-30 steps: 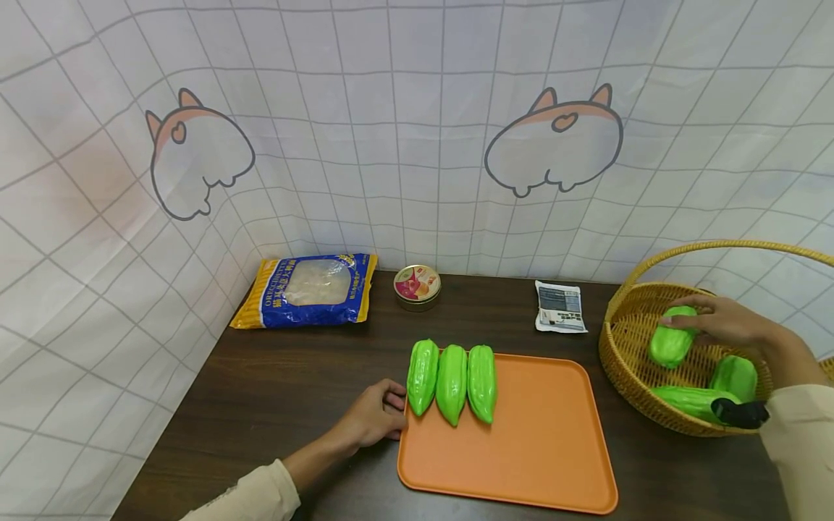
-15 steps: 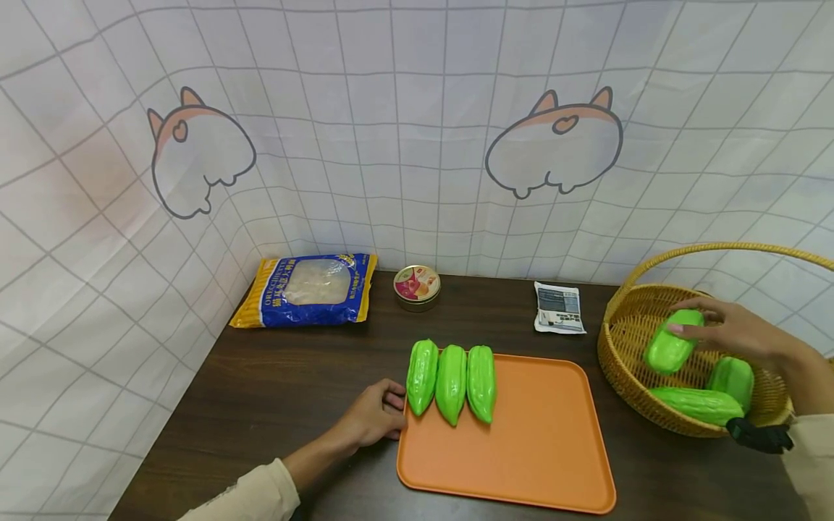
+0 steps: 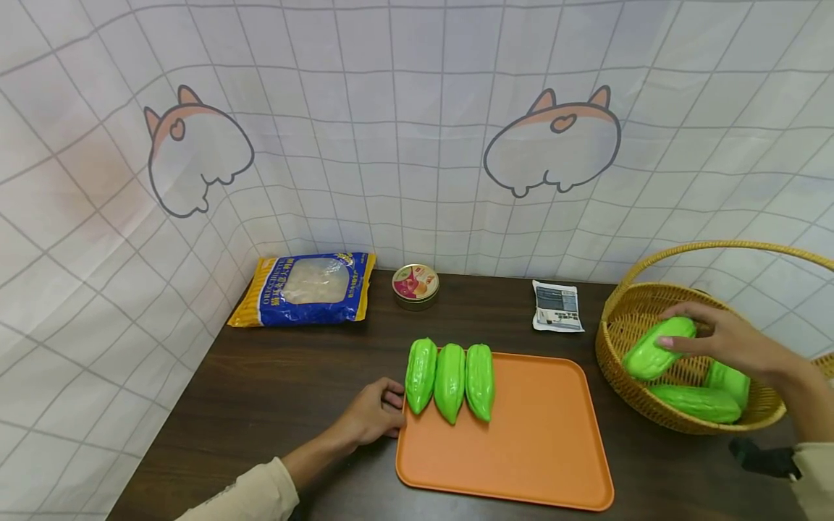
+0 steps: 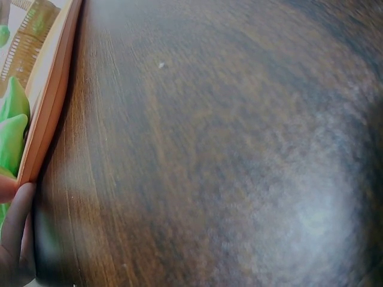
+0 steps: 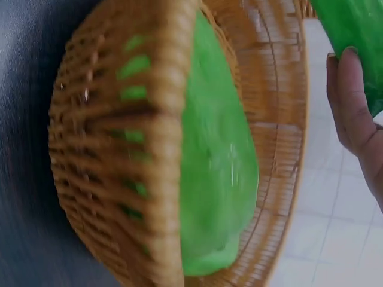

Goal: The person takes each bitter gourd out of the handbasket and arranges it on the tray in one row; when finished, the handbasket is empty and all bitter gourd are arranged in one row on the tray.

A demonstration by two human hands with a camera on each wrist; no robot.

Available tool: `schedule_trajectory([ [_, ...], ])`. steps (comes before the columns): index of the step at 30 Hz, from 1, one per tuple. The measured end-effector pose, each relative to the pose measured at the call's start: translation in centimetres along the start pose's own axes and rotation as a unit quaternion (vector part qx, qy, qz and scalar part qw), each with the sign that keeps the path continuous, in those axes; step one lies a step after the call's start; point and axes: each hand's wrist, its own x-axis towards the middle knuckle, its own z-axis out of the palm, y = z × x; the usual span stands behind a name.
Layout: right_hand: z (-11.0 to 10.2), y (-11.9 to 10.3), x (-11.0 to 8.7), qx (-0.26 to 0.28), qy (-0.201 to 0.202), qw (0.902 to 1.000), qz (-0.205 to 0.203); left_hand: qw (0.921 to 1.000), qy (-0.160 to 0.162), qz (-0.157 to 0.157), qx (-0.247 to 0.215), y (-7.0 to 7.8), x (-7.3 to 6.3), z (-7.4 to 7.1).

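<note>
Gourd [image 3: 650,356], green and ridged, is located at the left part of the basket [image 3: 612,365], inside its outline as seen from the head, with the long axis slanted. Contact with the basket wall cannot be determined. The right hand [image 3: 726,336] grips the gourd near its upper right end, thumb on the near side and fingers on the far side; the grip spans the thickness of the gourd. Two basket gourds [image 3: 697,404] lie below: one along the near wall, the other beside it, farther right. An arched handle [image 3: 736,244] spans the basket.

The orange tray [image 3: 528,441] lies flat to the left of the basket, apart from it. Three tray gourds [image 3: 449,383] are set side by side at its far left corner, pointed ends toward the near edge. The left hand [image 3: 373,414] holds the left rim of the tray with fingers bent: one digit over the rim, another against the outer wall.

Along the back of the dark counter [image 3: 293,383], left to right: blue and yellow bag [image 3: 316,289], round tin [image 3: 415,282], small packet [image 3: 557,307]. Behind these hangs a white checked cloth [image 3: 436,145].
</note>
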Motion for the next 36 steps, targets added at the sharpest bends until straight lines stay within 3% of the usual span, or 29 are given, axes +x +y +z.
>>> schedule_trajectory([
  [11, 2.5, -3.3, 0.6, 0.040, -0.007, 0.9920, -0.120, 1.0000, -0.004, -0.007, -0.005, 0.0, 0.0, 0.0],
  [20, 4.8, -4.5, 1.1, 0.070, -0.027, 0.9805, -0.182, 0.9999, -0.004, -0.008, -0.011, 0.1, -0.1, 0.1],
  [28, 6.9, -4.9, 1.3, 0.123, -0.107, 0.9729, -0.164, 0.9999, -0.004, -0.007, -0.013, 0.1, -0.2, 0.0],
  [33, 7.7, -5.4, 1.4, 0.101, -0.135, 0.9721, -0.163, 0.9998, -0.008, -0.008, -0.018, 0.1, -0.2, 0.0],
  [36, 7.9, -5.7, 1.3, 0.078, -0.131, 0.9748, -0.163, 0.9998, -0.008, -0.009, -0.018, 0.1, -0.2, 0.0],
])
